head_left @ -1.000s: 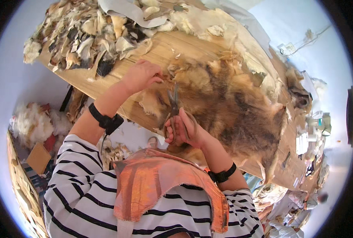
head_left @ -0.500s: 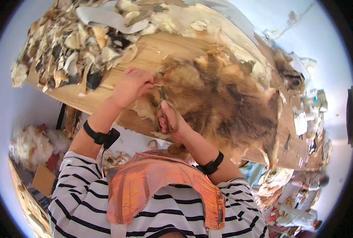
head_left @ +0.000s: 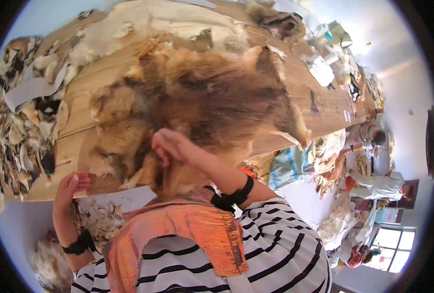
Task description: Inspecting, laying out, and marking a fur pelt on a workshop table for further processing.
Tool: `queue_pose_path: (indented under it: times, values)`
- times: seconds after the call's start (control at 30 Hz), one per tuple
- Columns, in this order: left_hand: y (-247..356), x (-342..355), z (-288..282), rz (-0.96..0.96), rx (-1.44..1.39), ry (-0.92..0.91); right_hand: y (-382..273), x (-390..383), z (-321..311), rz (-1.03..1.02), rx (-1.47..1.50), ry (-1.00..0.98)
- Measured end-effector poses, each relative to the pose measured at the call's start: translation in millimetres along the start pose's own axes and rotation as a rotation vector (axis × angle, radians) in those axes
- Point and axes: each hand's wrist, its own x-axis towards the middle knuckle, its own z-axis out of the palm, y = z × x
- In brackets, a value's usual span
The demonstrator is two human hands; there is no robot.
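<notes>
A large brown and tan fur pelt (head_left: 212, 97) lies spread, hair side up, on the wooden table. My right hand (head_left: 172, 146) is over its near part with the fingers curled closed. What those fingers hold, if anything, is hidden; no scissors show. Off to the left, my left hand (head_left: 76, 183) is at the table's near edge, empty, with fingers stretched out. It is apart from the pelt's left edge.
A heap of fur scraps (head_left: 21, 132) covers the left end of the wooden table (head_left: 80, 93). Pale hides (head_left: 178, 24) lie along the far side. A dark tool (head_left: 314, 103) rests at the right. Another person (head_left: 383, 185) is in the right background.
My view has turned right. The scissors seen in my right hand no longer show. My left hand has moved away from the pelt to the table's near edge and its fingers have straightened.
</notes>
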Motion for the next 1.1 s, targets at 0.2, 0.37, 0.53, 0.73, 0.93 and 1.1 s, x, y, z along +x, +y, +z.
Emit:
queue_pose_path:
  times: [0.2,0.37,0.53,0.73,0.93,1.1]
  values:
    - [-15,4,84,-0.101,-0.405,0.037,-69,-127,-200,-0.205,-0.972,0.929]
    - [-21,2,134,-0.004,-0.735,0.107,-118,-304,-406,-0.133,-1.01,1.319]
    - [-12,16,199,0.026,-1.083,0.381,-153,-415,-541,-0.197,-0.798,1.31]
    - [-16,15,233,0.314,-1.442,0.064,-152,-300,-385,0.109,-1.334,0.977]
    - [7,23,234,-0.029,-1.338,0.457,-122,-283,-345,0.124,-1.045,0.865]
    - [68,-19,239,0.263,-1.192,0.484,-154,-334,-298,-0.048,0.015,0.838]
